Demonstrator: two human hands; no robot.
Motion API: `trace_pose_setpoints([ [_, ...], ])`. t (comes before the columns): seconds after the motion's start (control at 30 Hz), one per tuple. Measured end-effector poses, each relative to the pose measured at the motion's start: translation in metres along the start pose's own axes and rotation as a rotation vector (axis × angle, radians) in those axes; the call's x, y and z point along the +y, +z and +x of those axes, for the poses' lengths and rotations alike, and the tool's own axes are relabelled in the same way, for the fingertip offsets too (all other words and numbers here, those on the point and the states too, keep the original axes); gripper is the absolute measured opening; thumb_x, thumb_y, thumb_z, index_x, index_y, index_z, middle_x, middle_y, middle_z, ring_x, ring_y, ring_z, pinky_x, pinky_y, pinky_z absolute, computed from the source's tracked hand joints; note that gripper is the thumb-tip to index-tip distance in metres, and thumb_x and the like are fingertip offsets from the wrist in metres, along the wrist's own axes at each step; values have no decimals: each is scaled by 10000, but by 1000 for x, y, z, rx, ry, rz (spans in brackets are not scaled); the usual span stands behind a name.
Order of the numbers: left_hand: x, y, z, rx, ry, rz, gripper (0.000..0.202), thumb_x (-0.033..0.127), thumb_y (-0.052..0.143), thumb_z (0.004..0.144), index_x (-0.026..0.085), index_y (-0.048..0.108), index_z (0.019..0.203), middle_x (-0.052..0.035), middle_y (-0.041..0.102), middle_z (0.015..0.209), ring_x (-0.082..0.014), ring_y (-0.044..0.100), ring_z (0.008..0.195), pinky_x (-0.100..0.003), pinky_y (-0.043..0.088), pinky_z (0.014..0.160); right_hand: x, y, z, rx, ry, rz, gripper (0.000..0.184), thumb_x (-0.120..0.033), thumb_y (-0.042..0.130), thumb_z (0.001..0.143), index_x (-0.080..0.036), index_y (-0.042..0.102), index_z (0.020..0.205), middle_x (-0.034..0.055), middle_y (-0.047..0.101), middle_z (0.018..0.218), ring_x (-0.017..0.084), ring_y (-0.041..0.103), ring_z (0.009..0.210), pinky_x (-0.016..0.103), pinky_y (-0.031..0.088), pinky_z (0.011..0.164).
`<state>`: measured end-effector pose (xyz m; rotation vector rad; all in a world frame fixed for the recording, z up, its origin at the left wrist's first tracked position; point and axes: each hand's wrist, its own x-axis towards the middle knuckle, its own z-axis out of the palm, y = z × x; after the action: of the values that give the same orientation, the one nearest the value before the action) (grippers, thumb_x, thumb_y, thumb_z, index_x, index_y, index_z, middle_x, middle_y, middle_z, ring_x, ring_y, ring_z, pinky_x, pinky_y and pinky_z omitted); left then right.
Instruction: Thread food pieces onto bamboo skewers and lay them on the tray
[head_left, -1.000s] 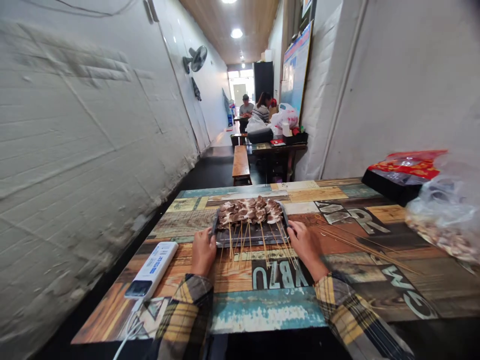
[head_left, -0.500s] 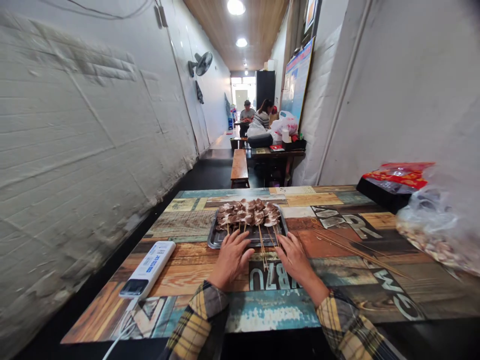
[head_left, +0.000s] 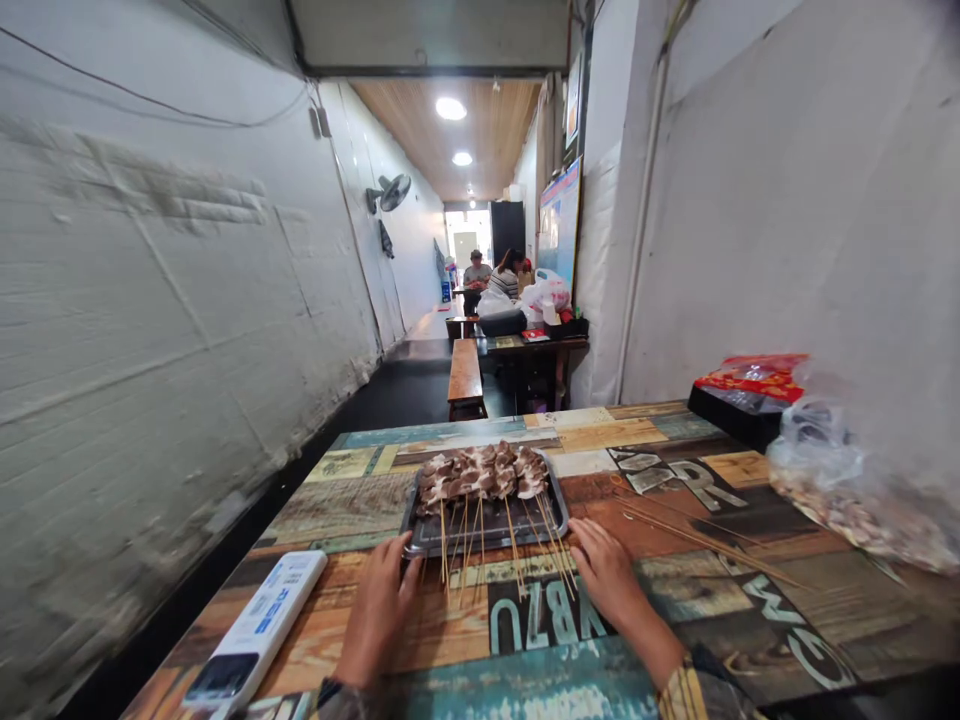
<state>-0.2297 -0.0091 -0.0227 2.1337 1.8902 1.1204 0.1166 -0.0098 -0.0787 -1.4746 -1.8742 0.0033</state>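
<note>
- Dark grey and shallow, the tray [head_left: 495, 530] sits on the surface [head_left: 315, 520] straight ahead of you, between your two hands and a little beyond them.
- Its long axis runs left to right, across your forearms, so its short ends face your two sets of fingers.
- Your left hand [head_left: 379, 600] is at the near left corner, the tray lying forward and to the right of it; the thumb stands apart from the fingers there. That hand is blurred, so you cannot tell whether it grips the rim or only touches it.
- Your right hand [head_left: 607, 565] is palm down off the near right corner, fingers stretched and slightly spread, tips at or just beside the rim, with no hold on it visible. From there the tray lies to the left.
- Neither hand is clearly nearer; both are about level with the near edge.
- The meat pieces [head_left: 484, 470] fill the far half of the tray, and their skewer sticks [head_left: 513, 540] point back towards you over the near rim, between your hands.
- Loose sticks [head_left: 712, 547] lie on the surface beyond your right hand, apart from the tray.
</note>
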Motion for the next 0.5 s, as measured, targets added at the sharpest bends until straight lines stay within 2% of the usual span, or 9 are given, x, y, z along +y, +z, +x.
trace_pose_setpoints([
  [0.1,-1,-3,-6,-98,19,-11,209,330,461,822,220,622,896,-93,634,983,-254,613,928,-428,502,856,-3,2,-7,-63,-44,-41,434,-202,416,881,-187,593,1278,118,619,1267,267,559,1190,466,453,1001],
  [0.23,-2,3,-6,-98,50,-67,211,302,443,816,215,621,891,-106,625,1031,-248,612,970,-413,506,876,-9,-5,-13,-169,-103,-78,465,-226,414,903,-188,521,1354,100,550,1355,259,483,1275,457,412,1042],
  [0.37,-23,9,2,-54,67,-81,234,301,443,787,220,627,907,-114,633,1093,-256,606,1042,-430,491,941,-23,-13,-4,-259,-152,-77,470,-209,413,915,-191,487,1379,88,532,1377,244,429,1317,443,373,1067],
  [0.5,-46,8,12,-20,39,-58,265,360,457,734,240,607,918,-103,655,1099,-282,604,1058,-458,472,973,-42,-8,20,-297,-146,-89,469,-184,420,920,-165,464,1386,102,529,1378,246,409,1324,435,360,1061],
])
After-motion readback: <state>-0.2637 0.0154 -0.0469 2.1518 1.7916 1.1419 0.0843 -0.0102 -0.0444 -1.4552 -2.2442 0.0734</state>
